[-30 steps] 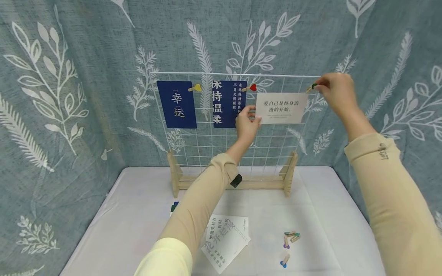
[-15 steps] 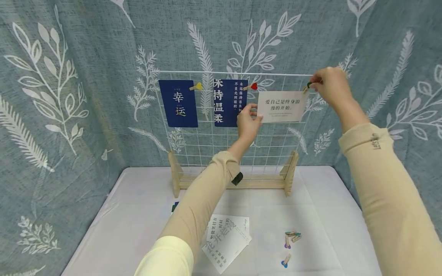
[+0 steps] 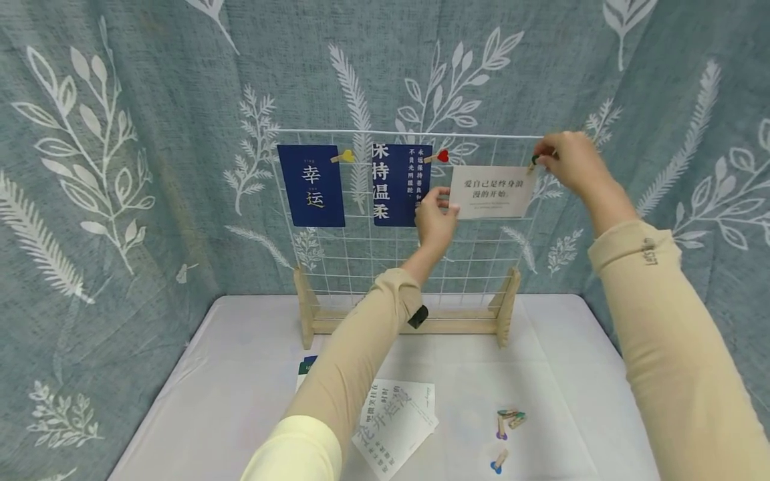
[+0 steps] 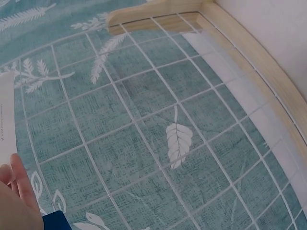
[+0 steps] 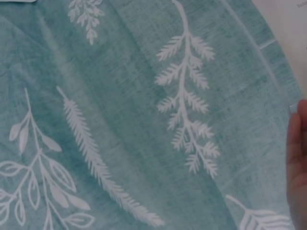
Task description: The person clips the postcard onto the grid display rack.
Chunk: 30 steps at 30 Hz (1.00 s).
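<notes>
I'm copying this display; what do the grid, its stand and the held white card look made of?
Grid: probably white-coated metal, judging by its thin, straight bars. Stand: likely matte, unpainted wood, being tan with grain-like streaks. White card: seemingly stiff matte paper, flat without glare.

Green clip (image 3: 533,162) was partly hidden by the right hand's fingers (image 3: 549,143), fine print (image 3: 492,205) on the white card (image 3: 490,190) was too small to read, loose cards (image 3: 400,424) were partly blocked by the left sleeve (image 3: 361,361).
</notes>
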### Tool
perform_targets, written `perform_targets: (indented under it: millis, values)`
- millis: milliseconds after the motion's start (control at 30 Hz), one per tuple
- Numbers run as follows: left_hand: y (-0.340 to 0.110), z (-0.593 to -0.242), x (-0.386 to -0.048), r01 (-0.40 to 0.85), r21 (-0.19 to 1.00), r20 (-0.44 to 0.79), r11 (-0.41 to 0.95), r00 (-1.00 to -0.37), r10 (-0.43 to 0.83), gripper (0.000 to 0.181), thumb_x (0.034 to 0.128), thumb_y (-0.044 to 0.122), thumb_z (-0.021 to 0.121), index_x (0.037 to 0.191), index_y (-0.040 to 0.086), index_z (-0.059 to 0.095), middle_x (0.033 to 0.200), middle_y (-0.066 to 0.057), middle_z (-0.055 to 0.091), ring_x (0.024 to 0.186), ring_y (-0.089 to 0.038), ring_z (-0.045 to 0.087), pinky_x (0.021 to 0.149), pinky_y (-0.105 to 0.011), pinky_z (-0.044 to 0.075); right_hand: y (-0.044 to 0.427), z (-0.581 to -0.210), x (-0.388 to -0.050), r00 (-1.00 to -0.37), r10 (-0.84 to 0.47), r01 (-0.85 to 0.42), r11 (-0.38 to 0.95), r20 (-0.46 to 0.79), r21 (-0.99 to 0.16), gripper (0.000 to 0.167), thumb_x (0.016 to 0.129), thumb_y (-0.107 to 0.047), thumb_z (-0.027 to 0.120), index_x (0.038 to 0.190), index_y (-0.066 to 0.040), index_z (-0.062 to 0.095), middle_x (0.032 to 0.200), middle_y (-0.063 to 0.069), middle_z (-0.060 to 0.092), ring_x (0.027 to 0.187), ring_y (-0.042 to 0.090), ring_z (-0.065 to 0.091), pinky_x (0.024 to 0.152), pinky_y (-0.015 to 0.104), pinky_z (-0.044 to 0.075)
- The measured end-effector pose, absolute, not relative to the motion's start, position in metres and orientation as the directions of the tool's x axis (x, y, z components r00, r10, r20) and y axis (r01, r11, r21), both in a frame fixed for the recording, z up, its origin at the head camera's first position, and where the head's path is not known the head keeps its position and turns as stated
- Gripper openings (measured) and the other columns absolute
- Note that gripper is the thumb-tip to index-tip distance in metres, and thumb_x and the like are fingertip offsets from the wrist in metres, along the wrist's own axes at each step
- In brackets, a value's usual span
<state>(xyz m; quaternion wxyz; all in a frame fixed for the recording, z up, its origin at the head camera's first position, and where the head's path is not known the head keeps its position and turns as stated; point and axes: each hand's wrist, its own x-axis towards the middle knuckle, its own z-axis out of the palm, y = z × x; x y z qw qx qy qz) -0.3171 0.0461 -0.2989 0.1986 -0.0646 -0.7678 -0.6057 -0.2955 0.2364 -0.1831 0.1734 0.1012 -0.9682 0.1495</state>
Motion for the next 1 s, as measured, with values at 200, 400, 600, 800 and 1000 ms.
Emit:
perform_targets:
  millis: [200, 400, 600, 800, 1000]
  values:
    - [0.045, -0.301, -0.314, 0.345, 0.891, 0.405, 0.296, -0.898, -0.173, 0.025, 0.0842, 0.008, 0.069, 0.108, 0.005, 0.065, 0.095, -0.014, 0.072, 0.082, -0.027, 0.069, 0.083, -0.039, 0.052, 0.232, -0.185, -0.294, -0.929, -0.1, -0.206, 0.939, 0.356, -0.274, 0.027, 0.096, -0.002, 0.047, 0.121, 0.006, 0.055, 0.088, 0.027, 0.061, 0.064, 0.028, 0.056, 0.055, 0.036, 0.04]
    - [0.046, -0.309, -0.308, 0.316, 0.901, 0.389, 0.297, -0.892, -0.231, 0.018, 0.0843, 0.013, 0.07, 0.099, 0.004, 0.065, 0.091, -0.013, 0.072, 0.081, -0.027, 0.068, 0.075, -0.037, 0.053, 0.233, -0.189, -0.29, -0.912, -0.091, -0.208, 0.943, 0.4, -0.26, 0.027, 0.097, -0.004, 0.048, 0.12, 0.006, 0.057, 0.086, 0.028, 0.064, 0.063, 0.029, 0.057, 0.054, 0.035, 0.039]
    - [0.044, -0.31, -0.304, 0.359, 0.887, 0.43, 0.292, -0.872, -0.235, 0.015, 0.0847, 0.01, 0.068, 0.098, 0.002, 0.065, 0.089, -0.015, 0.072, 0.074, -0.028, 0.068, 0.071, -0.035, 0.054, 0.229, -0.192, -0.287, -0.898, -0.08, -0.195, 0.954, 0.432, -0.228, 0.028, 0.099, -0.009, 0.046, 0.121, 0.004, 0.057, 0.093, 0.029, 0.064, 0.071, 0.034, 0.061, 0.058, 0.04, 0.044]
    - [0.041, -0.31, -0.301, 0.39, 0.902, 0.424, 0.186, -0.882, -0.206, 0.017, 0.0867, 0.002, 0.064, 0.104, 0.0, 0.062, 0.09, -0.019, 0.07, 0.065, -0.031, 0.069, 0.055, -0.023, 0.056, 0.231, -0.196, -0.284, -0.882, -0.095, -0.201, 0.961, 0.461, -0.187, 0.029, 0.099, -0.009, 0.045, 0.123, 0.002, 0.056, 0.095, 0.03, 0.064, 0.065, 0.032, 0.056, 0.055, 0.04, 0.041]
    - [0.036, -0.31, -0.299, 0.413, 0.882, 0.454, 0.229, -0.874, -0.171, 0.02, 0.0894, 0.006, 0.062, 0.109, 0.003, 0.065, 0.09, -0.017, 0.071, 0.062, -0.029, 0.068, 0.049, -0.016, 0.049, 0.236, -0.202, -0.282, -0.87, -0.109, -0.22, 0.959, 0.481, -0.18, 0.031, 0.098, -0.008, 0.045, 0.127, 0.001, 0.052, 0.096, 0.031, 0.063, 0.063, 0.032, 0.054, 0.056, 0.041, 0.04]
